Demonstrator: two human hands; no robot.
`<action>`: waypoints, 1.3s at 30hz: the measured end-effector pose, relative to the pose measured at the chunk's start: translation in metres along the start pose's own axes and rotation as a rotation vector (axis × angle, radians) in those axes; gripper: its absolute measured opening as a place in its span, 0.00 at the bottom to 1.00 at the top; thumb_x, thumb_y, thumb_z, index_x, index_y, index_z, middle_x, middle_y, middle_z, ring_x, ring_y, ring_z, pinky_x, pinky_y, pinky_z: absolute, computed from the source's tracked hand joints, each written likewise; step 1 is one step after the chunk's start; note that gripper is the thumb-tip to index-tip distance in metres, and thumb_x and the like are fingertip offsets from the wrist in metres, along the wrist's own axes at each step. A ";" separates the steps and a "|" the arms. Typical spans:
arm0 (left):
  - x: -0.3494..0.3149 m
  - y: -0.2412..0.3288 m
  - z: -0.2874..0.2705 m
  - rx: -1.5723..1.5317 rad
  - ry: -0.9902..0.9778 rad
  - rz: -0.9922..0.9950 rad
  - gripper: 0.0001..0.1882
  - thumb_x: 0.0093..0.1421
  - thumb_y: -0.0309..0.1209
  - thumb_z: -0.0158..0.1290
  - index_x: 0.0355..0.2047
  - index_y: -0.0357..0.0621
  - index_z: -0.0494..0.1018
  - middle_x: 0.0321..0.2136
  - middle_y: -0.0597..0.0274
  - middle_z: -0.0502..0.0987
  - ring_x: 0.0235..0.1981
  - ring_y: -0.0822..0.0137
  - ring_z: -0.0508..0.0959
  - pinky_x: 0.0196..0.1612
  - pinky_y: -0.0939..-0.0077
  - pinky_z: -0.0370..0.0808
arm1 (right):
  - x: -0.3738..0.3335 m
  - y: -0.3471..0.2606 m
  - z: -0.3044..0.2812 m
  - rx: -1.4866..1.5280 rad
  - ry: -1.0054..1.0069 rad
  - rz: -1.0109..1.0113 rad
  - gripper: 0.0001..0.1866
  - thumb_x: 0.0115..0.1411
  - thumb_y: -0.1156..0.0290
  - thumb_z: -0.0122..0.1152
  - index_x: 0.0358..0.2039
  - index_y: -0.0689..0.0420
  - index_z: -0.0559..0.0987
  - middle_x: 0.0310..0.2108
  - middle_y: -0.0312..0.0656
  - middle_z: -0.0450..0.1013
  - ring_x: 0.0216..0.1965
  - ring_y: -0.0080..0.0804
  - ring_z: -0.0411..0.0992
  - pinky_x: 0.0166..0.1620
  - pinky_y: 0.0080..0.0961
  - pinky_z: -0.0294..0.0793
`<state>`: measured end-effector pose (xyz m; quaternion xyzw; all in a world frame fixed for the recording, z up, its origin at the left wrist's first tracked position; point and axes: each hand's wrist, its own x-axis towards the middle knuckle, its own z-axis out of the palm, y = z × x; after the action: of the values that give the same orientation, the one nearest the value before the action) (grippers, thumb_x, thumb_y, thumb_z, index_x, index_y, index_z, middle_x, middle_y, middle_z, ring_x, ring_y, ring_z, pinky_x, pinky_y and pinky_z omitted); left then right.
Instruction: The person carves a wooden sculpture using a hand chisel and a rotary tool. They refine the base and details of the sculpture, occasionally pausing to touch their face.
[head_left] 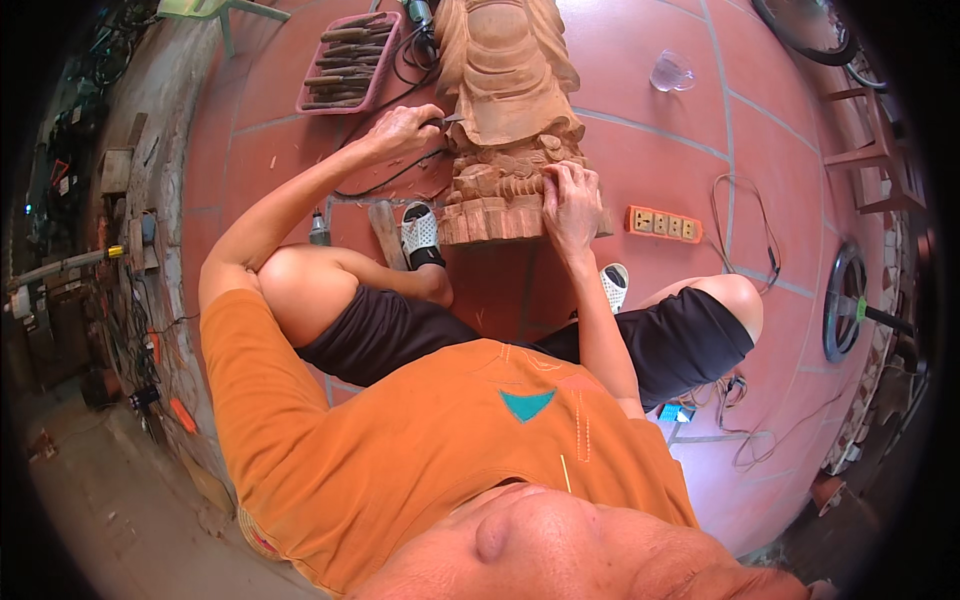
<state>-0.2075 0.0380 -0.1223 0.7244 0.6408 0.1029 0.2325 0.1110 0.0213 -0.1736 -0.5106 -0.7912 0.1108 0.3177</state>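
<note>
Resting partly under right hand [573, 208], carved wooden statue [510, 112].

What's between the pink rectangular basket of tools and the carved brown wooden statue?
Head view: looping black cables on the red tiled floor, plus a greenish-grey object, kind unclear, beside the statue.

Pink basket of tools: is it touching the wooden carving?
Apart. The head view shows red floor between the pink basket and the wooden carving.
</note>
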 end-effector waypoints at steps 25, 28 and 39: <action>0.032 0.014 0.006 0.090 -0.083 -0.177 0.21 0.59 0.36 0.47 0.48 0.37 0.77 0.43 0.43 0.80 0.49 0.46 0.77 0.56 0.55 0.71 | 0.003 -0.007 0.001 -0.067 -0.020 0.037 0.05 0.58 0.67 0.62 0.36 0.50 0.79 0.41 0.33 0.72 0.46 0.36 0.70 0.45 0.36 0.73; 0.035 0.014 0.008 0.086 -0.072 -0.185 0.21 0.59 0.36 0.47 0.48 0.37 0.77 0.43 0.43 0.80 0.49 0.46 0.77 0.56 0.55 0.70 | 0.003 -0.009 -0.001 -0.060 -0.030 0.037 0.05 0.58 0.67 0.62 0.36 0.50 0.79 0.41 0.33 0.72 0.46 0.36 0.70 0.45 0.36 0.73; 0.032 0.008 0.003 0.078 -0.101 -0.163 0.20 0.60 0.36 0.47 0.47 0.37 0.78 0.43 0.43 0.80 0.49 0.46 0.77 0.56 0.55 0.70 | 0.003 -0.006 0.000 -0.055 -0.013 0.032 0.06 0.58 0.67 0.61 0.36 0.51 0.78 0.41 0.34 0.72 0.46 0.37 0.70 0.44 0.37 0.73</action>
<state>-0.1941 0.0684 -0.1257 0.6825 0.6886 0.0221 0.2439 0.1052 0.0212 -0.1694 -0.5310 -0.7878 0.0973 0.2965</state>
